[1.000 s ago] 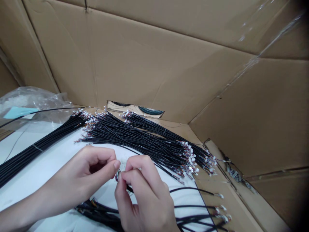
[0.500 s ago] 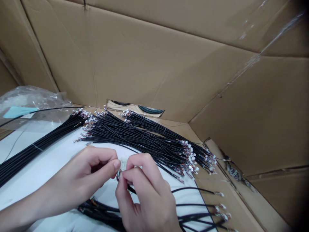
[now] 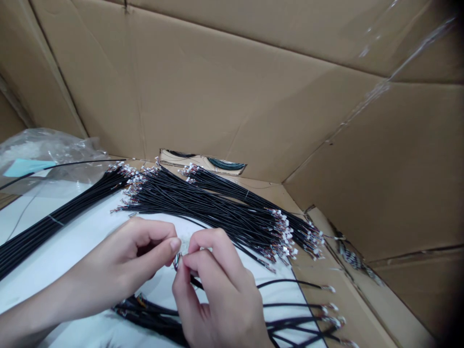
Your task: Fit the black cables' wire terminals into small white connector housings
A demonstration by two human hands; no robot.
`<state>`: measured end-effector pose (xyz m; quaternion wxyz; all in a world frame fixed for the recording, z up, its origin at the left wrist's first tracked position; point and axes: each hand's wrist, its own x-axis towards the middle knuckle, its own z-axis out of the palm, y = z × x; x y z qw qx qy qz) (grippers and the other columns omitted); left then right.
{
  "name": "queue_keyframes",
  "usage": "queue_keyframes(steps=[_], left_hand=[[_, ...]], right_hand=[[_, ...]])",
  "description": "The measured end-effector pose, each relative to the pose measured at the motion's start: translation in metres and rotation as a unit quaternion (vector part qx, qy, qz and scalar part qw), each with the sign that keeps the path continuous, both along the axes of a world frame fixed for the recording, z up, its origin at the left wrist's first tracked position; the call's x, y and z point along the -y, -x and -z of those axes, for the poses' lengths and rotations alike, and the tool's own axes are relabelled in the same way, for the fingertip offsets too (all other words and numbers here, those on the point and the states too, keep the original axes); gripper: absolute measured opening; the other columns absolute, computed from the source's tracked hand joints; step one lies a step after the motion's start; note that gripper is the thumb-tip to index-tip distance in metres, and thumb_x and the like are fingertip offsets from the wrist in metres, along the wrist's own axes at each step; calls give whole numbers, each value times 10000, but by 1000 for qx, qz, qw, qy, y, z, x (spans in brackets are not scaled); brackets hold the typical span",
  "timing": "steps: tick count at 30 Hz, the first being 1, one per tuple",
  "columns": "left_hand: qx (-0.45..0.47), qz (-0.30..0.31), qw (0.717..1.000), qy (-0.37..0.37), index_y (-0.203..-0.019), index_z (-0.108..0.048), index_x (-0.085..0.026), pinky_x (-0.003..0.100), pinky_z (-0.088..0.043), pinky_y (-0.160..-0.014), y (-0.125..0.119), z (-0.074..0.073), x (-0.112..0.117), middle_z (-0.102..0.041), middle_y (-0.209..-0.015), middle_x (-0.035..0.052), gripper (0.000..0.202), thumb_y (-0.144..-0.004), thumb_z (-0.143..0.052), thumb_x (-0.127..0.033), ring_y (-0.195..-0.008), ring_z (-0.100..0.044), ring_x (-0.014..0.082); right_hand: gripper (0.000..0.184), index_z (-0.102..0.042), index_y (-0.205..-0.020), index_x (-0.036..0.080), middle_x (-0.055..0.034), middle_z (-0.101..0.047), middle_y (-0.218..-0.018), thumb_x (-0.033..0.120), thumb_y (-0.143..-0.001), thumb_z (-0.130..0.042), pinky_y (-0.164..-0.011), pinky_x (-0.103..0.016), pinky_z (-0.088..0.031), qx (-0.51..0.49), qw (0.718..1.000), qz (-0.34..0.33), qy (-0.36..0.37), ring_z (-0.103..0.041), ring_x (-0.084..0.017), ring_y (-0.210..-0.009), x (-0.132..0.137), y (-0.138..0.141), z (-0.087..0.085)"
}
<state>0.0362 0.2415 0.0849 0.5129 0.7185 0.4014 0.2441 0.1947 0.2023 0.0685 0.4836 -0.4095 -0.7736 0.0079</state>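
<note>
Right hand (image 3: 221, 295) closed, fingers pinching the connector end of a black cable (image 3: 177, 261). Left hand (image 3: 119, 263) curled shut, thumb just beside that end; contact cannot be confirmed. Directly beyond the hands, a fanned bundle of connector-tipped black cables (image 3: 203, 210); below them, further cables (image 3: 145, 309). Beneath the hands, a white sheet (image 3: 61, 241); beyond, cardboard box walls (image 3: 217, 96).

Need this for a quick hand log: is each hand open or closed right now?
Left hand: curled closed, hold unclear.
Right hand: closed, pinching a thin black insulated wire.
</note>
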Motion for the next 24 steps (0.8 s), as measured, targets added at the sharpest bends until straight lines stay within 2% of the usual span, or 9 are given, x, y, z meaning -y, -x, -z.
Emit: queue_keyframes(steps=[6,11,15,18,24], left_hand=[[-35,-1,999,-20,-611,-472,-160,223,-284,-494,2,2,0,-374,-580,-27,460,-947,-373,-459,-562,-339,109],[-49,0,998,-43,-637,-531,-154,217,-321,-505,2,1,0,-439,-593,-11,457,-946,-365,-446,-573,-377,116],[-37,-15,996,-75,-653,-592,-148,197,-324,-481,2,1,-1,-445,-561,-16,400,-928,-437,-394,-543,-378,109],[-33,-25,995,-90,-654,-611,-150,193,-321,-468,2,0,-1,-445,-550,-23,356,-905,-493,-372,-528,-374,104],[-35,6,997,-65,-668,-595,-154,192,-350,-496,5,-3,-2,-484,-597,-16,356,-922,-465,-367,-555,-407,106]], right_hand=[[162,-554,-799,152,-78,-581,-743,29,-856,-465,-448,-225,-481,50,998,3,-40,-538,-145,-564,1,-1,5],[174,-563,-954,122,-110,-646,-852,18,-855,-463,-549,-237,-529,58,997,-11,-51,-630,-172,-659,1,0,6],[202,-561,-957,113,-63,-625,-743,-4,-832,-455,-493,-215,-495,54,998,-10,-17,-617,-143,-566,1,0,2],[195,-559,-939,128,-51,-621,-735,4,-842,-444,-466,-206,-480,62,998,-15,6,-602,-130,-542,1,-1,3],[159,-566,-918,143,-103,-635,-878,28,-878,-464,-609,-231,-557,43,998,-29,-20,-629,-158,-687,0,-3,7]])
